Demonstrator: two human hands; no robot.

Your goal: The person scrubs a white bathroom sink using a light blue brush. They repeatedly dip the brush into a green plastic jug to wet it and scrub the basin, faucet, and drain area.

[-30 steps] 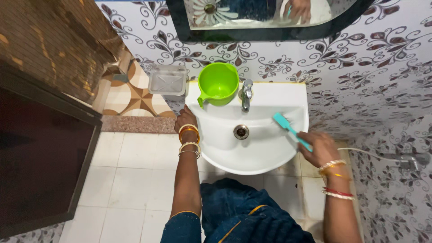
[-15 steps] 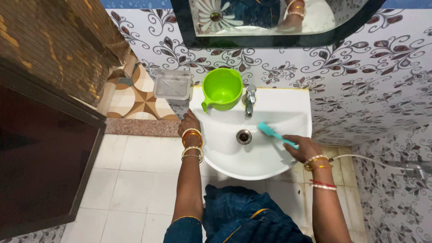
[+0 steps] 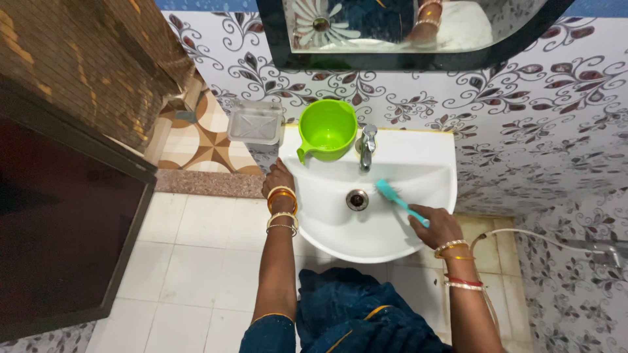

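Note:
A white wash basin point(image 3: 418, 151) hangs on the patterned wall, with a metal drain point(image 3: 357, 199) in its bowl. My right hand point(image 3: 437, 226) grips the handle of a teal brush point(image 3: 399, 202); its head rests on the bowl just right of the drain. My left hand point(image 3: 279, 178) rests on the basin's left rim, its wrist ringed with bangles. A green plastic mug point(image 3: 327, 130) stands on the basin's back ledge, left of the metal tap point(image 3: 367, 145).
A clear soap dish point(image 3: 256, 122) is fixed to the wall left of the basin. A black-framed mirror point(image 3: 405, 33) hangs above. A dark door panel point(image 3: 59, 216) stands at left. A hose with sprayer point(image 3: 562, 243) runs along the right wall. White tiles cover the floor.
My right hand has drawn the brush from the bowl's right side in toward the drain. The left hand stayed on the rim. The view shifted slightly.

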